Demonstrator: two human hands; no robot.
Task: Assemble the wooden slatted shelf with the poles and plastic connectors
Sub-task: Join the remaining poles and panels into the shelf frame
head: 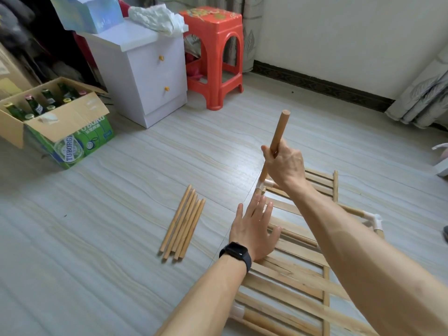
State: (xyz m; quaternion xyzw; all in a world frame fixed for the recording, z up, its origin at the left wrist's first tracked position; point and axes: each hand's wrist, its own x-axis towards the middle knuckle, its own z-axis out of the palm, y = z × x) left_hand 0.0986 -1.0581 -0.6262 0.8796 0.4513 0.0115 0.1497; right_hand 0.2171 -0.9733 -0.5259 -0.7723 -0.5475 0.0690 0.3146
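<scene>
1. The right hand (284, 163) is closed in a fist round the middle of a wooden pole (278, 132), which stands nearly upright, its top leaning toward 1 o'clock
2. The pole's lower end sits in a white plastic connector (263, 185) at the far left corner of the slatted shelf (291, 275)
3. The slatted shelf lies flat on the floor (121, 214), running from the frame's centre down toward 5 o'clock; a second connector (373, 220) shows on its right edge and a third connector (237, 311) at its near left corner
4. The left hand (254, 229), a black watch (236, 254) on its wrist, rests flat on the shelf's left side, fingers straight and spread, grasping nothing; its fingertips are just beside the first connector
5. A bundle of loose poles (184, 224) lies side by side on the floor at 9 o'clock from the left hand, apart from the shelf
6. At 10 o'clock in the frame sits a cardboard box (60, 127) of green bottles, at 11 o'clock a white cabinet (145, 76), near 12 o'clock a red stool (215, 57)
</scene>
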